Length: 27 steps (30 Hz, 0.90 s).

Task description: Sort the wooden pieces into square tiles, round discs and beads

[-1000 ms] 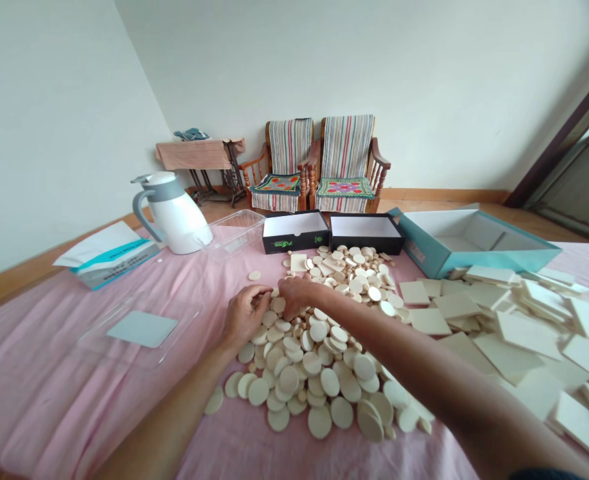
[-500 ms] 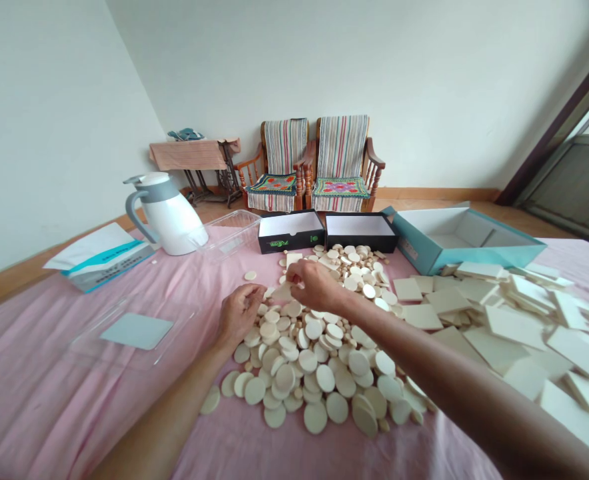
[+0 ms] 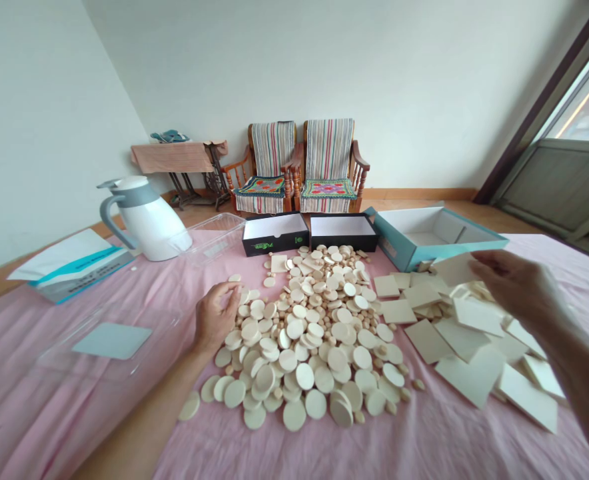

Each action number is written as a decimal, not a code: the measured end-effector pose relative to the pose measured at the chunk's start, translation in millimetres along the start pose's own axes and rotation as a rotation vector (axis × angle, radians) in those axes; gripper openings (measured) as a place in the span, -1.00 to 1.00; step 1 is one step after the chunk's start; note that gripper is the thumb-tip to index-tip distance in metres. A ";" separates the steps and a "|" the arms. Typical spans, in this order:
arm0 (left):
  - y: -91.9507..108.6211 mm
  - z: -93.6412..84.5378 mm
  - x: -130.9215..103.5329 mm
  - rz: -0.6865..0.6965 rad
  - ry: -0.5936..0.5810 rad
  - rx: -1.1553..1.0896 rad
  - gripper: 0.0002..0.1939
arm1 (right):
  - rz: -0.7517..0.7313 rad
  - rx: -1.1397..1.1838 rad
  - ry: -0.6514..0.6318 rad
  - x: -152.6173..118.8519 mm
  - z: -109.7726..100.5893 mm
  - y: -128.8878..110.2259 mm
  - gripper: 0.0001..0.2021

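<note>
My right hand [image 3: 517,280], slightly blurred, pinches the corner of a thin square wooden tile [image 3: 452,269] above the heap of wooden tiles [image 3: 469,350] on the right. My left hand [image 3: 217,315] rests at the left edge of the pile of round wooden discs [image 3: 297,377], its fingers curled together; whatever they may hold is hidden. Just beyond its fingertips is a single disc [image 3: 234,278]. Small wooden beads [image 3: 314,300] lie mixed among the discs. At the far side of the pile is a smaller square tile [image 3: 278,264].
Two black boxes with white insides [image 3: 277,235] and a light blue box [image 3: 409,250] stand behind the piles. On the left are a white and grey jug [image 3: 157,223], a clear plastic tray [image 3: 209,243], its lid [image 3: 164,353] and a white-blue packet [image 3: 74,267]. Pink cloth [image 3: 19,400] covers the surface.
My right hand has moved from the disc pile across to the tile heap on the right, where it holds a tile. My left hand stays beside the discs. The view has turned slightly right.
</note>
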State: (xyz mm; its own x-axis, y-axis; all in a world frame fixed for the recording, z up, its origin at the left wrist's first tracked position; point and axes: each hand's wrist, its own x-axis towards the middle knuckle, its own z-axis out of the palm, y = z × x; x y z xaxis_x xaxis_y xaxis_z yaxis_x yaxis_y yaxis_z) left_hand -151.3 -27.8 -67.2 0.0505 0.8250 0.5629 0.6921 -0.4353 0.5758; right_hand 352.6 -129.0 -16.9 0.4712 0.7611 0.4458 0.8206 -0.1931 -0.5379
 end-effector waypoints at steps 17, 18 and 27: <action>12.2 81.7 97.2 0.215 -0.447 0.272 -0.45 | -0.537 0.164 -0.272 -120.1 37.9 -100.3 -0.80; 10.8 87.7 101.8 0.219 -0.459 0.283 -0.44 | -0.527 0.161 -0.283 -122.2 37.0 -97.9 -0.80; 18.5 80.9 108.6 0.161 -0.387 0.360 -0.59 | -0.409 0.265 -0.232 -114.6 29.5 -73.9 -0.82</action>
State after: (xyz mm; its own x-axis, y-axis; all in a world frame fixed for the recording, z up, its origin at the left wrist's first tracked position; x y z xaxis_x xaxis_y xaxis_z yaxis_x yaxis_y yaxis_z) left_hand -74.8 82.9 -43.4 0.3903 0.8598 0.3292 0.8527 -0.4724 0.2229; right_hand 228.4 -183.7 -49.3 0.0216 0.8641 0.5029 0.7985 0.2877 -0.5287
